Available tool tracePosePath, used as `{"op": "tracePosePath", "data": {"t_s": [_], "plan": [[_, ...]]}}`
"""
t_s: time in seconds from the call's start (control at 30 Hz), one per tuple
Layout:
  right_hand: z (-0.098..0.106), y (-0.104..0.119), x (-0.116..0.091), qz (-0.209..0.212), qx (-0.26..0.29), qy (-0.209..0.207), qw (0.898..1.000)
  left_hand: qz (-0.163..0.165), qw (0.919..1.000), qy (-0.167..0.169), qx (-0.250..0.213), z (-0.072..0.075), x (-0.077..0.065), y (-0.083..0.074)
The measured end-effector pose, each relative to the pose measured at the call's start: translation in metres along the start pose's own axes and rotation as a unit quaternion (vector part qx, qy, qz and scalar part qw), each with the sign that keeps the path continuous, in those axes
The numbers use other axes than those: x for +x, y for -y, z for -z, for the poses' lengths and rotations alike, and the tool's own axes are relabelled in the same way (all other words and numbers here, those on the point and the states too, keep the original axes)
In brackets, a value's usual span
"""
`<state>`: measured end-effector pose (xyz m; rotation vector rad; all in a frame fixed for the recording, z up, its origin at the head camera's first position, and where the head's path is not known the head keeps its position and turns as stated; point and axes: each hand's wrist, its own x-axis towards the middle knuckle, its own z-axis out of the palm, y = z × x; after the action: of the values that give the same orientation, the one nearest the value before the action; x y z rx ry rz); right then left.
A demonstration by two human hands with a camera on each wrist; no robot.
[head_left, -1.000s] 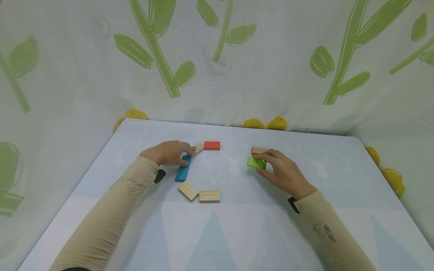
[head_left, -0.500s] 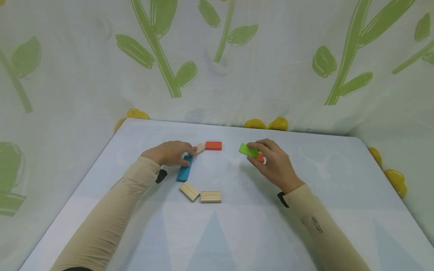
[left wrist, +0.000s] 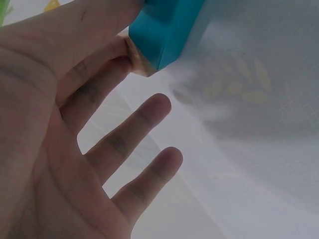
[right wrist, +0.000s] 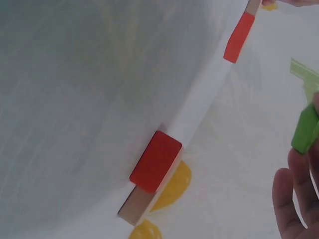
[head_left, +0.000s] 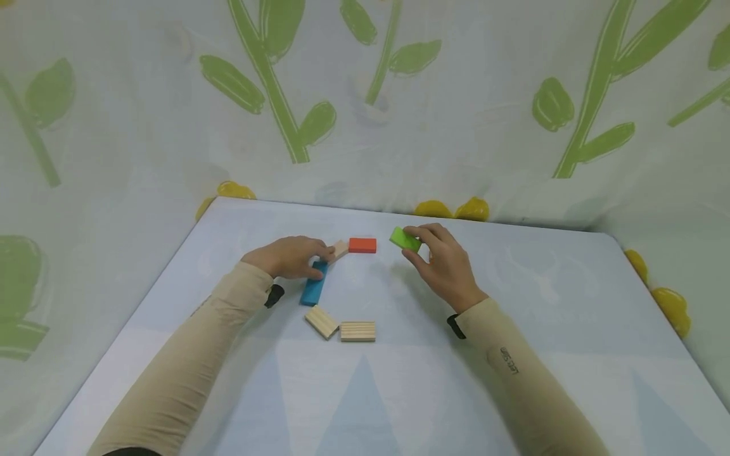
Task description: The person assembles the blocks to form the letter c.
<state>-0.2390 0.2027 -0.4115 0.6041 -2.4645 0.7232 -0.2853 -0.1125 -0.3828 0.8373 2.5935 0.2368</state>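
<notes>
My right hand [head_left: 447,263] pinches a light green block [head_left: 405,239] between thumb and fingers, to the right of a red block [head_left: 362,245] on the table. In the right wrist view the green block [right wrist: 305,130] shows at the right edge. My left hand [head_left: 288,256] rests at the joint of a blue block [head_left: 313,285] and a small plain wooden block [head_left: 340,251]. Its thumb touches the blue block [left wrist: 159,32], two fingers touch the wooden block [left wrist: 141,62], and the other two fingers stretch out freely.
Two ridged wooden blocks, one slanted [head_left: 322,322] and one straight [head_left: 357,331], continue the curved row toward the front. Another red block [right wrist: 157,162] and a wooden block [right wrist: 135,205] lie together, hidden behind my right hand in the head view. A patterned curtain [head_left: 456,145] surrounds the table.
My right hand has carried the green block left and away from the other red and wooden blocks, toward the red block of the row. My left hand has stayed in place.
</notes>
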Motion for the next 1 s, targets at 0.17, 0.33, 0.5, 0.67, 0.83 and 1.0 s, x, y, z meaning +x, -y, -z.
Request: {"op": "tracePosePath", "data": {"t_s": [0.17, 0.33, 0.5, 0.67, 0.83, 1.0], "plan": [[-0.006, 0.001, 0.007, -0.002, -0.001, -0.024, 1.000, 0.006, 1.0000, 0.002, 0.004, 0.000, 0.000, -0.001], [-0.011, 0.001, 0.012, -0.016, 0.006, -0.014, 1.000, 0.009, 0.9999, 0.003, 0.008, -0.001, 0.000, 0.000], [-0.015, 0.000, 0.016, -0.053, -0.011, 0.018, 0.998, 0.006, 0.9999, 0.003, 0.010, -0.001, 0.001, -0.001], [-0.020, 0.001, 0.019, -0.086, -0.030, 0.094, 0.991, 0.011, 0.9998, 0.006, 0.015, 0.000, 0.000, -0.001], [-0.022, 0.004, 0.019, -0.090, -0.038, 0.160, 0.982, 0.010, 0.9999, 0.005, 0.011, -0.001, 0.000, -0.001], [-0.024, 0.003, 0.020, -0.089, -0.050, 0.183, 0.978, 0.009, 0.9999, 0.005, 0.011, -0.001, 0.000, -0.002]]}}
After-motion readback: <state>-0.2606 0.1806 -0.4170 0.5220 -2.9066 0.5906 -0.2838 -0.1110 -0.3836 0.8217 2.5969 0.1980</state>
